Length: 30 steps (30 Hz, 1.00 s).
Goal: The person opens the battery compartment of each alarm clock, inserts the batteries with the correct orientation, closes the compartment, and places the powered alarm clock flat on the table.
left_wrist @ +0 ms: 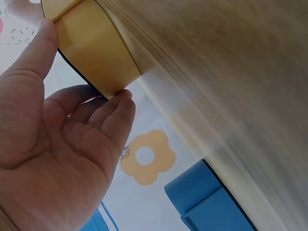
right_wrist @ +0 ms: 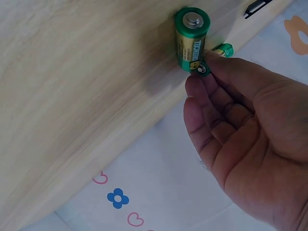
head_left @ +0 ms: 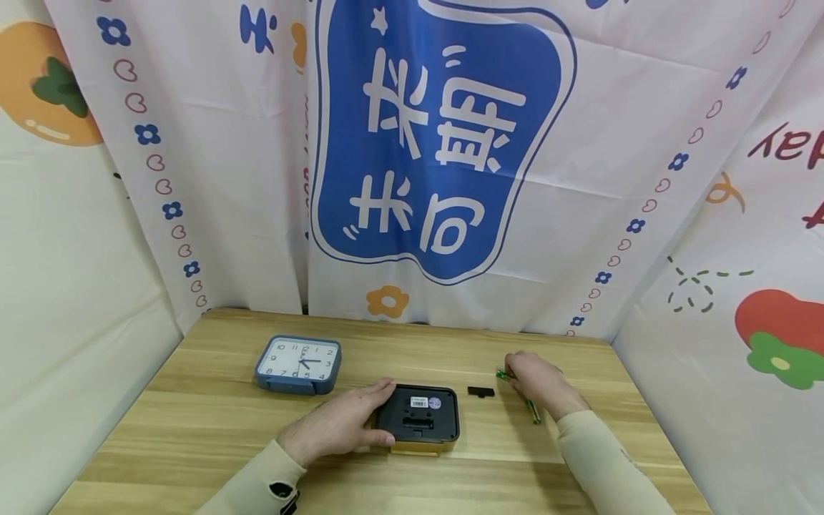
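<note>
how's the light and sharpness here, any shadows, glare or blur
Head view: even light, numerals on the blue clock readable, soft shadow beside the right sleeve; left wrist view: pale sheen across the table, its grain soft toward the upper right; right wrist view: diffuse shadow beside the nearest battery, wood grain hazy at the upper left.

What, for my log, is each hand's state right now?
Left hand: closed, holding the yellow clock.
Right hand: closed, pinching a green battery.
</note>
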Each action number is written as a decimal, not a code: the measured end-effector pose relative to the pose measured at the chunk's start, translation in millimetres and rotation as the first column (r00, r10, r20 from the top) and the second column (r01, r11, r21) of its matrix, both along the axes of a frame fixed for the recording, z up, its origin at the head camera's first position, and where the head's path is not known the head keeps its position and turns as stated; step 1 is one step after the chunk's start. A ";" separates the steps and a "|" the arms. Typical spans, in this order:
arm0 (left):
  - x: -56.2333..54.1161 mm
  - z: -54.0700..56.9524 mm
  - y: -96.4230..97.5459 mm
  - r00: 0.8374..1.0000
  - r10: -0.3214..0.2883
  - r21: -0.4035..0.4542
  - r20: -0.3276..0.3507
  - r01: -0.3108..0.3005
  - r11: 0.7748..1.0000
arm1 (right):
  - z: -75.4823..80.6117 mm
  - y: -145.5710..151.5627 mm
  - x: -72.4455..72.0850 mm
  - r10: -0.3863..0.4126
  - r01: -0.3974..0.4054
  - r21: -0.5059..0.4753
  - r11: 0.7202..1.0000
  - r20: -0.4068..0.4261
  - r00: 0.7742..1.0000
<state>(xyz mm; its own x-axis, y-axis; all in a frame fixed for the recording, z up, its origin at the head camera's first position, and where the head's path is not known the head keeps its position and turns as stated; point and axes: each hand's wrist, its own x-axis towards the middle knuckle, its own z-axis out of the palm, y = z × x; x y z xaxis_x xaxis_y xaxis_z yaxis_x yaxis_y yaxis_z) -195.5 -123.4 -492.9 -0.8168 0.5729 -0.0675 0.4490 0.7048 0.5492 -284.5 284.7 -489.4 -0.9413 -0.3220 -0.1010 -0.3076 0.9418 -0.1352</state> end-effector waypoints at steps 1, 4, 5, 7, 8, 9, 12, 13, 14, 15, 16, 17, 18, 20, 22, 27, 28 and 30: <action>-0.1 0.0 0.0 1.000 0.000 0.000 0.000 0.000 1.000 | 0.1 0.2 0.3 -0.003 0.003 -0.001 1.000 0.000 1.000; -0.1 0.0 0.0 1.000 -0.002 -0.001 -0.005 0.002 1.000 | 0.3 0.5 1.1 -0.019 0.019 -0.012 1.000 0.006 1.000; -0.2 -0.1 0.0 1.000 -0.002 -0.001 -0.007 0.002 1.000 | 0.5 0.6 1.5 -0.022 0.022 -0.014 1.000 0.004 1.000; -0.1 -0.1 -0.2 1.000 -0.004 -0.001 -0.010 0.004 1.000 | 1.0 0.7 2.4 -0.025 0.025 -0.017 1.000 0.000 1.000; 0.0 -0.1 -0.2 1.000 -0.004 -0.001 -0.011 0.004 1.000 | 1.4 0.5 2.8 -0.025 0.024 -0.019 1.000 -0.006 1.000; -0.1 -0.1 -0.3 1.000 -0.006 -0.001 -0.011 0.006 1.000 | 2.0 0.1 3.4 -0.023 0.023 -0.021 1.000 -0.014 1.000; -0.3 -0.3 -0.4 1.000 -0.007 0.002 -0.007 0.007 1.000 | 3.4 -1.2 4.8 -0.017 0.016 -0.030 0.999 -0.034 0.999; -0.5 -0.3 -0.3 1.000 -0.007 0.003 -0.006 0.007 1.000 | 4.0 -1.8 5.5 -0.017 0.016 -0.035 0.999 -0.040 0.999; -0.6 -0.3 -0.4 1.000 -0.006 0.004 -0.003 0.006 1.000 | 5.0 -2.3 6.2 -0.014 0.012 -0.038 0.999 -0.046 0.999; -0.7 -0.3 -0.3 1.000 -0.006 0.005 -0.003 0.006 1.000 | 5.7 -2.9 6.8 -0.016 0.014 -0.043 0.999 -0.048 0.999; -0.6 -0.4 -0.4 1.000 -0.005 0.006 -0.001 0.005 1.000 | 6.3 -3.8 7.5 -0.019 0.016 -0.048 0.999 -0.050 0.999; -0.6 -0.5 -0.5 1.000 -0.005 0.006 -0.001 0.005 1.000 | 6.8 -4.5 8.0 -0.022 0.019 -0.054 0.998 -0.052 0.998; -0.6 -0.7 -0.5 1.000 -0.004 0.006 -0.001 0.004 1.000 | 7.5 -5.3 8.6 -0.024 0.021 -0.057 0.998 -0.053 0.998; -0.4 -0.8 -0.5 1.000 -0.003 0.005 -0.003 0.003 1.000 | 8.6 -6.7 9.9 -0.026 0.022 -0.067 0.998 -0.057 0.998; -0.3 -0.9 -0.5 1.000 -0.004 0.003 -0.005 0.004 1.000 | 10.0 -8.5 11.6 -0.026 0.021 -0.083 0.996 -0.061 0.998; 0.1 -0.4 -0.6 1.000 -0.004 0.006 -0.004 0.004 1.000 | 15.1 -13.4 16.7 -0.001 -0.011 -0.125 0.992 -0.098 0.995; 0.1 -0.3 -0.5 1.000 -0.004 0.007 -0.004 0.004 1.000 | 16.8 -14.5 18.1 0.004 -0.019 -0.132 0.991 -0.107 0.994; 0.3 -0.2 -0.6 1.000 -0.004 0.007 -0.003 0.004 1.000 | 21.0 -17.3 21.3 0.014 -0.032 -0.146 0.989 -0.123 0.992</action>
